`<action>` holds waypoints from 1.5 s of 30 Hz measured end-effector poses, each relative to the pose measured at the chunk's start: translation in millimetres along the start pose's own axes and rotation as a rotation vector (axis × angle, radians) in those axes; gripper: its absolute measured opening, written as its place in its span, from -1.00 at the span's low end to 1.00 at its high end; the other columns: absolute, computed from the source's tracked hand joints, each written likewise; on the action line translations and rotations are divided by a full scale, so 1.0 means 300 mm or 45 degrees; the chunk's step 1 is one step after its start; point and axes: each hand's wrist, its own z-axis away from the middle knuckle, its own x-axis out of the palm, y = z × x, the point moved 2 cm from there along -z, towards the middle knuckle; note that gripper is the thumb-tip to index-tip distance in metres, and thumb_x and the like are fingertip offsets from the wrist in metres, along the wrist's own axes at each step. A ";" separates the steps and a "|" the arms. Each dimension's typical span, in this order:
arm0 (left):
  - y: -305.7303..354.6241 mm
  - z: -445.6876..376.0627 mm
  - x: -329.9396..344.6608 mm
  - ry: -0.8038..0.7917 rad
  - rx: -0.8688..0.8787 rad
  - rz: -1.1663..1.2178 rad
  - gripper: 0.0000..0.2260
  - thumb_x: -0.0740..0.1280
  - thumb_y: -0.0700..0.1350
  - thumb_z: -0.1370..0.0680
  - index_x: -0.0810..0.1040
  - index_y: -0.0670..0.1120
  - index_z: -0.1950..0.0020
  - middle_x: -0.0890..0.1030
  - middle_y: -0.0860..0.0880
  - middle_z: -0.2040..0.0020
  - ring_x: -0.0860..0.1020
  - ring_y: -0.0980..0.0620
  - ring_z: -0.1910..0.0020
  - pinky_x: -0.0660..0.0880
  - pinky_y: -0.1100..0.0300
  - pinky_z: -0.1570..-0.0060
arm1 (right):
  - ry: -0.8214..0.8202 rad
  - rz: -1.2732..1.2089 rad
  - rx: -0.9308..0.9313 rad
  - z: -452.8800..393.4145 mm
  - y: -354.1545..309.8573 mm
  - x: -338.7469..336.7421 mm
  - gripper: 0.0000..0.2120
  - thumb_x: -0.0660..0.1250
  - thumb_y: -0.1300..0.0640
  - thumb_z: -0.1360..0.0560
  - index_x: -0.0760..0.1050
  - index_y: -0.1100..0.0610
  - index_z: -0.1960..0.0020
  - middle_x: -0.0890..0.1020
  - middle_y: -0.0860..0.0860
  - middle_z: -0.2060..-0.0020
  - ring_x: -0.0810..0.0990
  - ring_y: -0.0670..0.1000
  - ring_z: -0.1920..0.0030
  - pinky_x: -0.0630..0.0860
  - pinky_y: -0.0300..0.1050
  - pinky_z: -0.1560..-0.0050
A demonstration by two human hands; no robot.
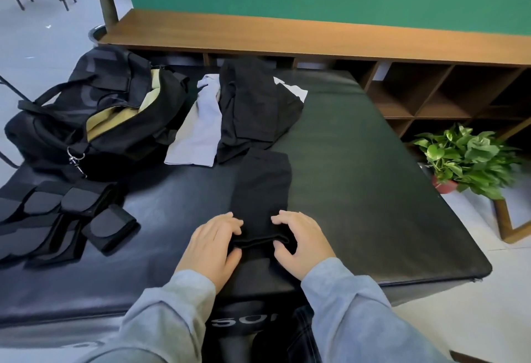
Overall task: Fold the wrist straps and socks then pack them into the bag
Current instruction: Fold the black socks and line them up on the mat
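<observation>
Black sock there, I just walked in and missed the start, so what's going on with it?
A person is folding the black sock on the black table. Both hands pinch its near end, the left hand on the left edge and the right hand on the right. More socks lie beyond it, beside the open bag. The wrist straps lie at the left, outside the bag.

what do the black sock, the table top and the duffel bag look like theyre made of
Black sock: soft matte knit, likely cotton blend; it bunches where both hands pinch its near end.
Table top: padded black leather or vinyl, going by its sheen and rounded edges.
Duffel bag: woven black synthetic fabric, tan lining, metal clip.
</observation>
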 end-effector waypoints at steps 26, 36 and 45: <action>0.036 -0.063 -0.006 0.087 -0.459 0.194 -0.70 0.24 -0.03 -0.56 0.38 -0.01 -0.29 0.46 0.12 0.21 0.45 0.05 0.08 0.42 0.17 -0.01 | 0.089 0.132 0.487 -0.040 0.029 -0.018 -0.76 0.07 -0.06 -0.61 0.41 0.07 -0.07 0.48 -0.02 0.19 0.44 0.01 0.10 0.35 -0.11 0.12; 0.051 -0.078 -0.008 -0.004 -0.571 -0.042 -0.71 0.12 0.05 -0.61 0.33 0.05 -0.31 0.49 -0.01 0.02 0.43 -0.04 -0.01 0.41 0.14 -0.04 | 0.055 0.451 0.452 -0.065 0.014 -0.013 -0.74 0.03 -0.08 -0.63 0.39 0.05 -0.05 0.43 -0.12 0.26 0.39 -0.02 0.11 0.26 -0.14 0.18; 0.058 -0.058 0.021 0.185 0.261 -0.265 -0.67 0.15 -0.19 -0.37 0.57 0.09 -0.01 0.52 0.06 -0.05 0.41 0.01 -0.07 0.29 0.12 -0.04 | 0.334 0.513 0.083 -0.064 0.025 0.034 -0.63 0.37 0.29 -0.32 0.55 0.04 -0.10 0.60 -0.05 -0.09 0.42 -0.03 -0.13 0.51 -0.05 0.05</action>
